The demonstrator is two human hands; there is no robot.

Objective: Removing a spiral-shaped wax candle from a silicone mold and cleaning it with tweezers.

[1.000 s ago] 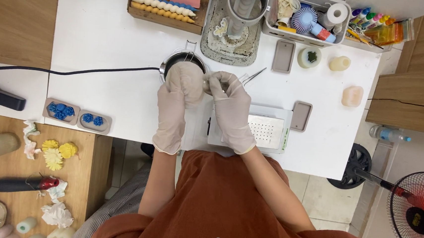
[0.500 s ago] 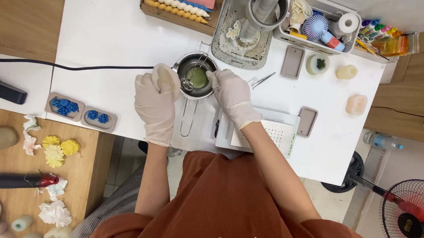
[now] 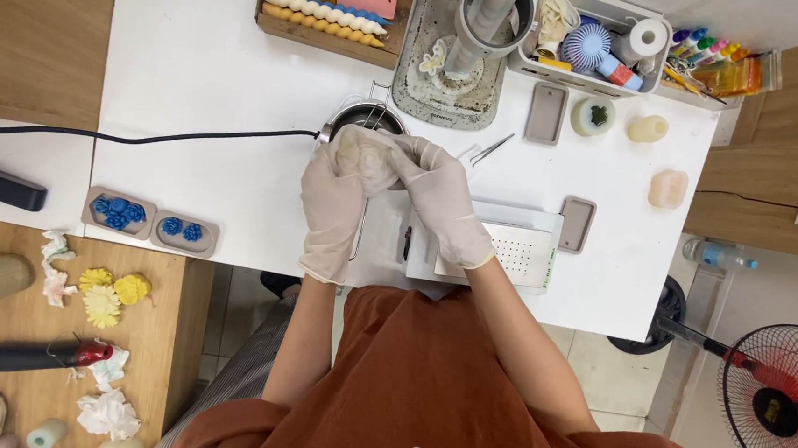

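the person wears a rust-orange short-sleeved shirt (image 3: 434, 395), loose at the shoulders, with a line of thin white cursive lettering stitched low across the front. both forearms are bare below the sleeves. the left hand (image 3: 333, 201) is covered by a white disposable glove, thin and slightly wrinkled, with a rolled cuff ending at the wrist. the right hand (image 3: 443, 199) wears a matching white glove, its cuff gathered just above the wrist.

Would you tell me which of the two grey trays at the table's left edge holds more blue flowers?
The left-hand grey tray: it carries a crowded cluster of blue flowers, while the right-hand grey tray beside it holds only two.
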